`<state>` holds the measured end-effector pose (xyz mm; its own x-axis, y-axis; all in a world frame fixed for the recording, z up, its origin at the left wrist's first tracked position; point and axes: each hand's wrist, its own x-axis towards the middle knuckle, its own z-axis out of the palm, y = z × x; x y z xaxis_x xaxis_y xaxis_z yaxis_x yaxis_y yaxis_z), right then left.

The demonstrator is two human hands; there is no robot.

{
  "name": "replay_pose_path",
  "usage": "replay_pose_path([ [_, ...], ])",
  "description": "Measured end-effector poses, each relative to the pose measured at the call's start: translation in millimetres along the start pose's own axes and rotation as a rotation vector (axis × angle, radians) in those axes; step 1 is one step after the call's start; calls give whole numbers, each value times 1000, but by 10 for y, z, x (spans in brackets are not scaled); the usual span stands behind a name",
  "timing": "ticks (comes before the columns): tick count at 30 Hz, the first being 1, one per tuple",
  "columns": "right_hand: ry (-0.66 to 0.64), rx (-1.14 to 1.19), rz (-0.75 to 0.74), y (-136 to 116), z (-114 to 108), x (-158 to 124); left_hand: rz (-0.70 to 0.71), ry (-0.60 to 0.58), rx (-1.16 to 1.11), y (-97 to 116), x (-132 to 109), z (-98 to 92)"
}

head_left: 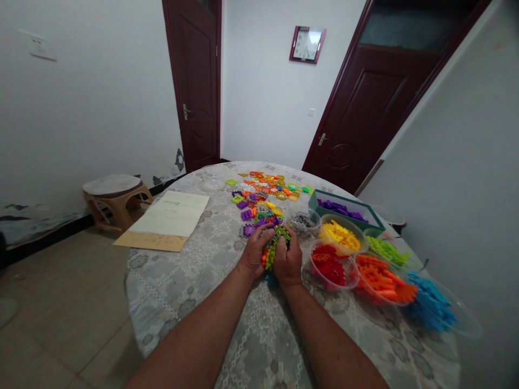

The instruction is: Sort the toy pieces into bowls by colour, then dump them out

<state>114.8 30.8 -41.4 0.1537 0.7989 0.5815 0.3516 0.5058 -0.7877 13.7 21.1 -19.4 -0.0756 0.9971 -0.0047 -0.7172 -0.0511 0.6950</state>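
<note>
Between my two hands is an assembly of interlocking plastic building pieces [276, 243], mostly lime green with some orange on its left side. My left hand [256, 252] is closed around its left side, thumb toward the top. From the right, my right hand [289, 260] grips the same assembly with the thumb pressed on it. A teal-blue piece [271, 279] shows below, between my wrists; I cannot tell whether it is joined on. Just beyond my left hand lie purple building pieces [248, 230] on the table.
Tubs of red [330, 265], yellow [340, 235], orange [383, 278] and blue pieces [430, 301] stand at the right. Behind them is a green box [379, 222] with purple pieces. Mixed loose pieces [267, 186] cover the table's far middle. An open booklet [170, 216] lies left.
</note>
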Motion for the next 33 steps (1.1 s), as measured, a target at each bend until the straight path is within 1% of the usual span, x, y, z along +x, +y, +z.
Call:
replay_pose_path([
  [5,20,-55,69,70,-8,61,-69,-5,-13,-13,-11,-19],
  [8,30,-14,129,54,-4,67,-82,24,-11,-45,-7,-22],
  [11,59,36,156,20,11,68,-73,49,-22,-99,7,-20],
  [14,74,80,173,8,19,83,-68,46,-34,-133,12,-11],
  [18,88,114,222,20,5,118,-91,32,-36,-104,-15,27],
  [22,94,129,201,33,-10,145,-118,-1,-34,-63,-49,76],
  [25,118,59,183,42,0,158,-111,4,6,-57,-49,87],
  [29,134,-46,138,33,32,164,-95,17,49,-40,-3,54],
  [33,117,-20,145,-13,43,142,-85,27,31,-7,52,4],
])
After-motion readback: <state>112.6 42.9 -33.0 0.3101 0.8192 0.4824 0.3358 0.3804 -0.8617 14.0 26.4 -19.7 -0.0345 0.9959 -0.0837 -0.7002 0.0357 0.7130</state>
